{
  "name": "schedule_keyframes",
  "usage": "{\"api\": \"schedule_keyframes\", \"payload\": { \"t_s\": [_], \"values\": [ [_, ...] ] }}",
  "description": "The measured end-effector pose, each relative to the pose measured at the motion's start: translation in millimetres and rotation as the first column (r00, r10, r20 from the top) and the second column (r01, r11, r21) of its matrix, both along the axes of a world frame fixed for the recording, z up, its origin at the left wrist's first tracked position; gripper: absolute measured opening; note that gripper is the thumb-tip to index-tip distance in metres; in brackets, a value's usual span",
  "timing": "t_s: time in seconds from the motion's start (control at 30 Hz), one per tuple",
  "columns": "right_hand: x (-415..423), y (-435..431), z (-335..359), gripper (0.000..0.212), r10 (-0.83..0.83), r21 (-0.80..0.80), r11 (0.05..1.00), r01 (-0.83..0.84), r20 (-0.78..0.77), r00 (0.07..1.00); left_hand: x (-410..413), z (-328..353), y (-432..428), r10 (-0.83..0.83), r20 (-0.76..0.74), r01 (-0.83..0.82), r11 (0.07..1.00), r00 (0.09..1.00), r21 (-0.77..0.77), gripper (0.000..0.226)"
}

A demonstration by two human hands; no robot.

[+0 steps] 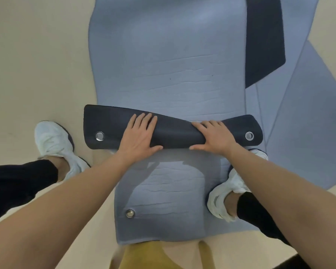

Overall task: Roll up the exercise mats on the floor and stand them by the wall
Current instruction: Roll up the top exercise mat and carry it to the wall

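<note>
A blue-grey exercise mat (169, 55) lies flat on the beige floor, stretching away from me. Its near end (175, 131) is turned over into a low roll that shows the dark underside and two metal eyelets. My left hand (138, 133) presses on the roll left of centre, its fingers over the far edge. My right hand (213, 135) grips the roll right of centre in the same way. A second blue-grey mat (163, 200) with one eyelet lies underneath, reaching toward me.
Another blue-grey mat (308, 123) lies at an angle on the right, with a dark folded strip (264, 41) above it. My white shoes stand at the left (52, 140) and right (225, 193); the right one is on the lower mat. Bare beige floor (37, 65) spreads to the left.
</note>
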State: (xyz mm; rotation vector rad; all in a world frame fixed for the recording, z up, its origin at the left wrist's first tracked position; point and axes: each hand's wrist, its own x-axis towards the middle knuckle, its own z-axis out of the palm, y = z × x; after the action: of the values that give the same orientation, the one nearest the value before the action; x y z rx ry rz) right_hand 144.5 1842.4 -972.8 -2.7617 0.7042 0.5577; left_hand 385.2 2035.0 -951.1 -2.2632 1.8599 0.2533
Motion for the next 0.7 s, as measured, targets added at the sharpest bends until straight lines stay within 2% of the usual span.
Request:
{"api": "schedule_keyframes", "payload": {
  "t_s": [0.1, 0.23, 0.3, 0.37, 0.47, 0.57, 0.7],
  "values": [
    [11, -18, 1, 0.092, -0.094, 0.132, 0.986, 0.099, -0.042, 0.995, 2, -14, -3, 0.037, -0.008, -0.036, 0.999, 0.999, 0.023, 0.109],
    [35, -44, 10, 0.071, -0.069, 0.213, 0.973, 0.085, -0.080, 0.994, 16, -25, -22, 0.051, -0.070, -0.050, 0.999, 0.996, 0.015, 0.109],
    [48, -57, 15, 0.068, -0.052, 0.242, 0.967, 0.083, -0.133, 0.990, 29, -27, -30, 0.049, -0.109, -0.048, 0.999, 0.993, 0.012, 0.104],
    [60, -69, 16, 0.071, -0.054, 0.238, 0.967, 0.094, -0.171, 0.984, 39, -27, -38, 0.039, -0.079, -0.038, 0.999, 0.996, 0.009, 0.098],
    [72, -77, 16, 0.082, -0.095, 0.113, 0.987, 0.115, -0.171, 0.981, 52, -23, -55, 0.061, -0.083, -0.057, 0.997, 0.995, 0.053, 0.090],
    [74, -69, 15, 0.093, -0.168, -0.136, 0.976, 0.168, 0.016, 0.986, 72, -15, -79, 0.111, -0.129, -0.094, 0.987, 0.985, 0.128, 0.090],
    [61, -41, 11, 0.087, -0.043, -0.239, 0.966, 0.098, 0.225, 0.974, 99, -7, -117, 0.212, -0.283, -0.119, 0.942, 0.935, 0.314, 0.087]
  ]
}}
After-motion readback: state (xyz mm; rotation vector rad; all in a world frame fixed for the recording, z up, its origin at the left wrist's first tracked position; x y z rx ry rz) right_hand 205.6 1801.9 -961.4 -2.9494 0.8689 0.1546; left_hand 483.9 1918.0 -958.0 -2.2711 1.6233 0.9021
